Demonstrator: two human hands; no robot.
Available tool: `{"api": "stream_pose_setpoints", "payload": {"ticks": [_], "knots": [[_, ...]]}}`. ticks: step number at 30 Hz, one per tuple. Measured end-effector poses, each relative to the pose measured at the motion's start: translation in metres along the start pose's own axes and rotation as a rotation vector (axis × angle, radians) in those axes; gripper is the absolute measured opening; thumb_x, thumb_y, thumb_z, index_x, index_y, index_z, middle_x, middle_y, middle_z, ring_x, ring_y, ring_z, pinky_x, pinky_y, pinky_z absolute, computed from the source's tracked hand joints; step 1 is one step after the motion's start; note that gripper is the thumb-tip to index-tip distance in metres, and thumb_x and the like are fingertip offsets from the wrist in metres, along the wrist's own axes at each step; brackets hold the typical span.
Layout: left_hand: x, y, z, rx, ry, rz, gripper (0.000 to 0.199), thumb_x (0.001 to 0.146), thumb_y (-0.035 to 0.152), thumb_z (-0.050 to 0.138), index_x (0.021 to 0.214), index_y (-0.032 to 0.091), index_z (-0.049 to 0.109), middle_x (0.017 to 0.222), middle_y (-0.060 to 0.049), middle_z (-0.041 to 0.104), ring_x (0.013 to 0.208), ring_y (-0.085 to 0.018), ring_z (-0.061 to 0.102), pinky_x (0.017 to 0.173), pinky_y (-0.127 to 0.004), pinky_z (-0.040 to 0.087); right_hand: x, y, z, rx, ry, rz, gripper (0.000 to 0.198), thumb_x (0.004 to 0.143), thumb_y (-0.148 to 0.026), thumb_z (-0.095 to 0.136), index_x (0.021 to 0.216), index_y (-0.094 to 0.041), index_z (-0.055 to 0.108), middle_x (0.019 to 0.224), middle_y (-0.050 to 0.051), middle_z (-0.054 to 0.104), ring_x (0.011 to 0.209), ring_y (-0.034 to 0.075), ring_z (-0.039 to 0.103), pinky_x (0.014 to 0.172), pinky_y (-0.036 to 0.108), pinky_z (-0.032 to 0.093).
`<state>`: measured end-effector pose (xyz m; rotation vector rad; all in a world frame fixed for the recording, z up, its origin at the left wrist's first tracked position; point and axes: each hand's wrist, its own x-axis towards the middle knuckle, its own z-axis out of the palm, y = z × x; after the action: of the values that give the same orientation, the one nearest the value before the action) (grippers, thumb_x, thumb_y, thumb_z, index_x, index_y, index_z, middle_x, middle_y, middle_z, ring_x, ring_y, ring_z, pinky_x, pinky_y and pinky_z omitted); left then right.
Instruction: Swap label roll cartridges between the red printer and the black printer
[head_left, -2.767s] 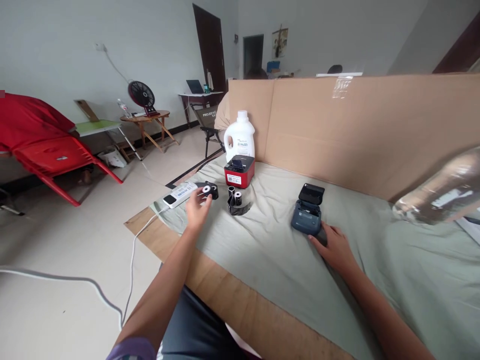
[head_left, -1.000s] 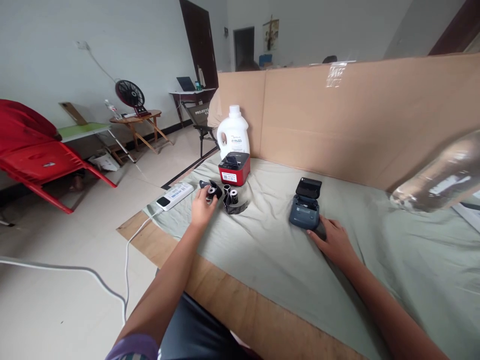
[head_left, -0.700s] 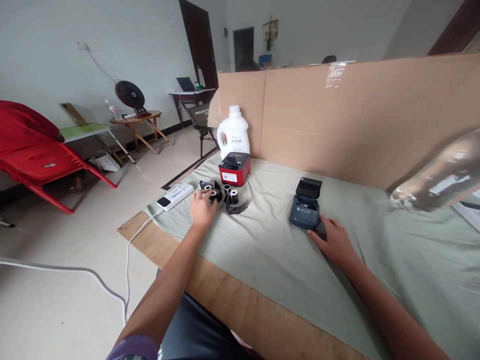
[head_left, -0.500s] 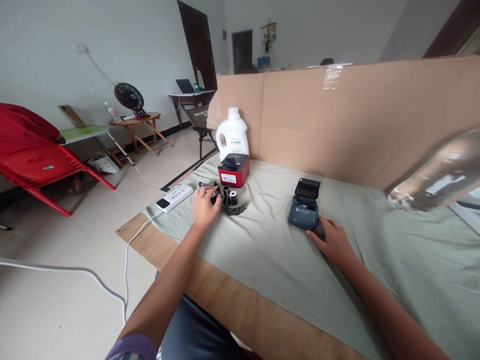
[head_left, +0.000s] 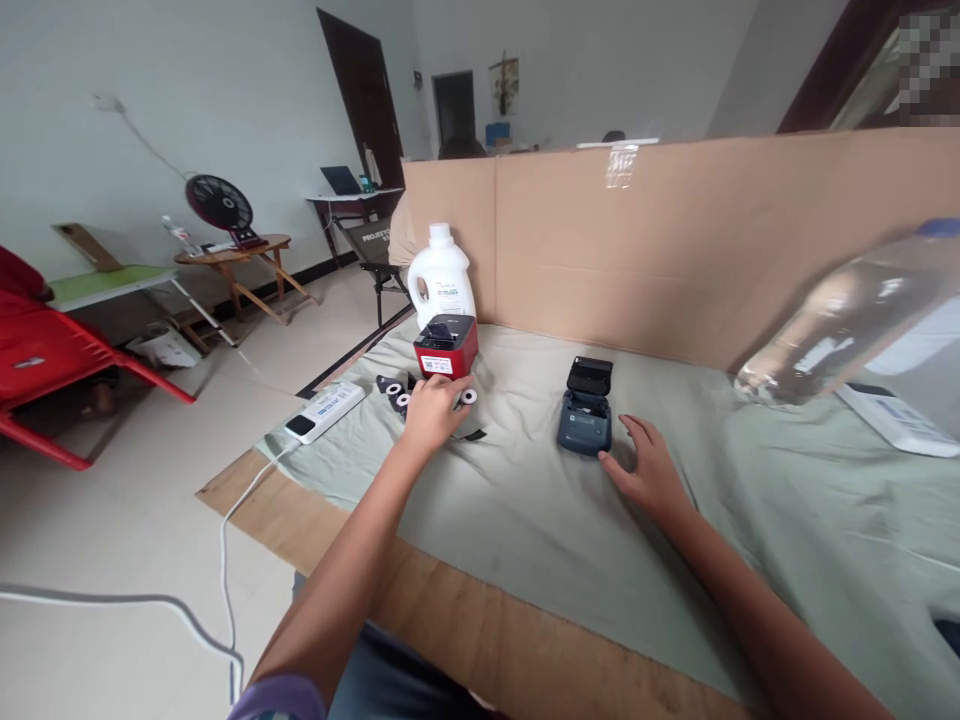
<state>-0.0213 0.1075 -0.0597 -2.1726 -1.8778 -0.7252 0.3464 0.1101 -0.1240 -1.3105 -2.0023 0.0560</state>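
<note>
My left hand [head_left: 435, 412] is closed round a small roll of black ribbon [head_left: 469, 397]. The roll's pale end shows between thumb and fingertips, and a dark loose strip hangs below. Left of the hand lie more small black rolls [head_left: 395, 391], partly covered by it. Just behind stands a red and black box-shaped device [head_left: 448, 350]. My right hand [head_left: 646, 470] is open, thumb and fingers apart, beside the right edge of a dark blue portable label printer [head_left: 585, 425]. The printer's lid [head_left: 590, 376] is raised.
A white jug [head_left: 442, 275] stands behind the red device. A power strip [head_left: 328, 410] lies at left, its cable running to the floor. A cardboard sheet [head_left: 600, 260] stands along the back. At right are a large clear bottle [head_left: 832, 320] and a white object [head_left: 900, 420].
My left hand has moved right and now holds one ribbon roll. My right hand has opened and come away from the printer's side. The view has turned slightly right.
</note>
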Motion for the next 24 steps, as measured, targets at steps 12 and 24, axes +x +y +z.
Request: {"api": "stream_pose_setpoints", "payload": {"ticks": [12, 24], "knots": [[-0.053, 0.082, 0.044, -0.529, 0.507, 0.258, 0.048, 0.095, 0.018, 0.056, 0.142, 0.022, 0.051, 0.124, -0.012, 0.069, 0.111, -0.021, 0.067, 0.098, -0.035, 0.054, 0.081, -0.158, 0.003, 0.81, -0.651, 0.505, 0.02, 0.086, -0.034, 0.057, 0.091, -0.018, 0.068, 0.09, 0.004, 0.07, 0.071, 0.013, 0.064, 0.055, 0.022, 0.041], [-0.049, 0.079, 0.05, -0.572, 0.266, -0.096, 0.063, 0.093, 0.034, 0.057, 0.15, 0.015, 0.037, 0.113, -0.012, 0.067, 0.088, -0.02, 0.065, 0.081, -0.035, 0.054, 0.103, -0.111, 0.011, 1.049, -0.546, 0.641, 0.016, 0.074, -0.021, 0.07, 0.089, -0.016, 0.069, 0.069, 0.002, 0.063, 0.056, 0.012, 0.056, 0.051, 0.023, 0.042]]}}
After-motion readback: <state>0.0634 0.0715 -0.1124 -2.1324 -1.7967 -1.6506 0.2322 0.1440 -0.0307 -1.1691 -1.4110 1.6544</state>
